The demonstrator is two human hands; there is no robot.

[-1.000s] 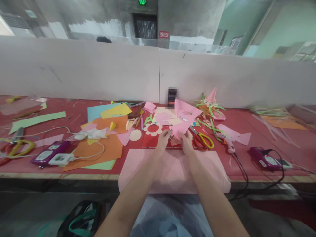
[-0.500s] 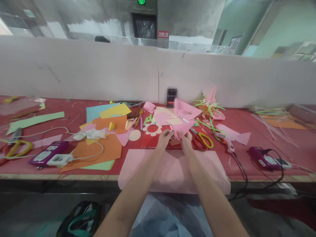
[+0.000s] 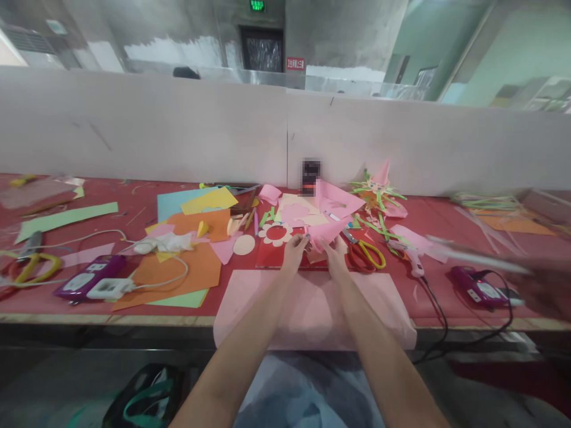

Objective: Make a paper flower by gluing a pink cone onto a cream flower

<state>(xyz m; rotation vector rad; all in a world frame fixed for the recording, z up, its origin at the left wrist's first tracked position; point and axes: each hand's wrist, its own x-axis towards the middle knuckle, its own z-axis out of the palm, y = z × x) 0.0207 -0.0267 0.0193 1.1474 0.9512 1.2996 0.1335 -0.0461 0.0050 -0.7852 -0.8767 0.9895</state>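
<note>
Both my hands reach to the middle of the red table (image 3: 111, 196). My left hand (image 3: 295, 252) and my right hand (image 3: 335, 257) pinch a crumpled pink paper piece (image 3: 325, 233) between them, just above a red card (image 3: 279, 254) bearing a white paper flower (image 3: 275, 233). A large pink sheet (image 3: 312, 309) lies under my forearms and hangs over the front edge.
Red and yellow scissors (image 3: 366, 252) lie right of my hands, a glue gun (image 3: 413, 258) further right. Orange paper (image 3: 196, 267), a purple device (image 3: 89, 278) and cables sit left. Another purple device (image 3: 479, 288) is at right. A blurred arm with a long strip (image 3: 482, 258) enters from the right.
My hands have drawn closer together on the pink paper piece. A blurred arm holding a long strip has come in from the right edge.
</note>
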